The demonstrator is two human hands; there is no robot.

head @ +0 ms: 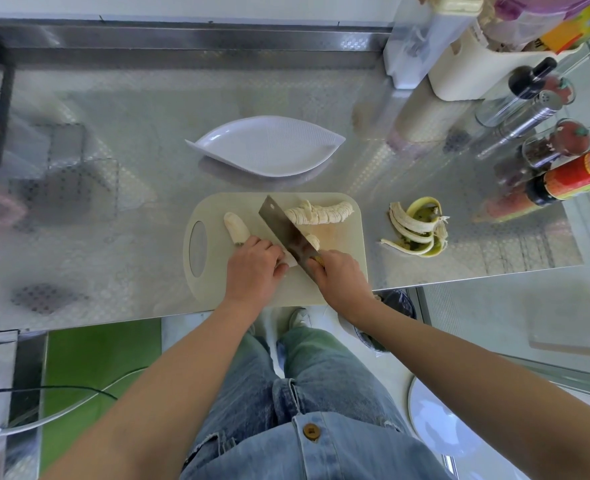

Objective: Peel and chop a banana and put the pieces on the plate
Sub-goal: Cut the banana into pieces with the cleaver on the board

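Observation:
On the beige cutting board (342, 268) my right hand (338, 278) grips the handle of a cleaver (286, 230), whose blade slants across the board. My left hand (255, 268) holds down a peeled banana piece (291, 260) with curled fingers, right beside the blade. Another peeled banana chunk (236, 227) lies at the board's left. A row of banana slices (321, 213) sits at the board's far side, and a small piece (313, 241) shows just right of the blade. The white leaf-shaped plate (269, 147) stands beyond the board with nothing on it.
The banana peel (416, 227) lies on the steel counter to the right of the board. Bottles, spice jars and a red can (581, 174) crowd the right side. White containers (459, 64) stand at the back right. The counter edge runs just below the board.

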